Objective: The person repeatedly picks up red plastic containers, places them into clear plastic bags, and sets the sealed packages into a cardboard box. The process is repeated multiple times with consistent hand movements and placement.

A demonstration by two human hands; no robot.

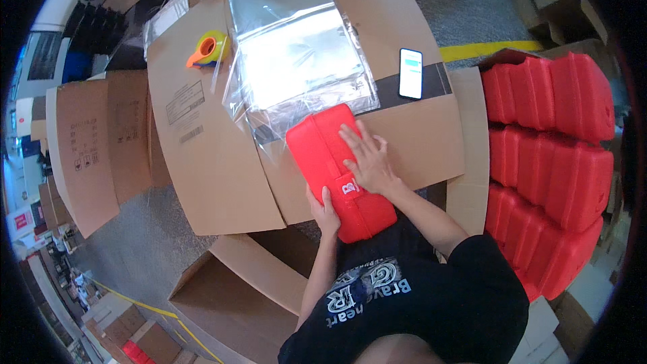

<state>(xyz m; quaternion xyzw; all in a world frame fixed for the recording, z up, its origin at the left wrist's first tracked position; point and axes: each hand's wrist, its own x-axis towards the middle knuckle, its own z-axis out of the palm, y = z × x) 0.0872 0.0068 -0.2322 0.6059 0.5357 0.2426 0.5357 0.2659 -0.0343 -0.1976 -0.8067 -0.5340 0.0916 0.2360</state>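
A long red case (323, 145) with rounded corners, a band across it and a white mark lies tilted in front of me. Its far end is over the cardboard surface, its near end close to my body. My left hand (325, 213) grips the case's left side, thumb on top, its other fingers partly hidden. Over the right part of the case, my right hand (369, 162) is spread with fingers apart, seemingly resting on it. Just beyond the case lies a stack of clear plastic bags (296, 54), shiny and partly wrinkled at the near edge.
The work surface is a cardboard box top (222, 182). On it are a tape dispenser (209, 48) at the far left and a phone (410, 74) at the right. An open carton of red cases (549, 152) stands right. An open cardboard box (236, 276) is at lower left.
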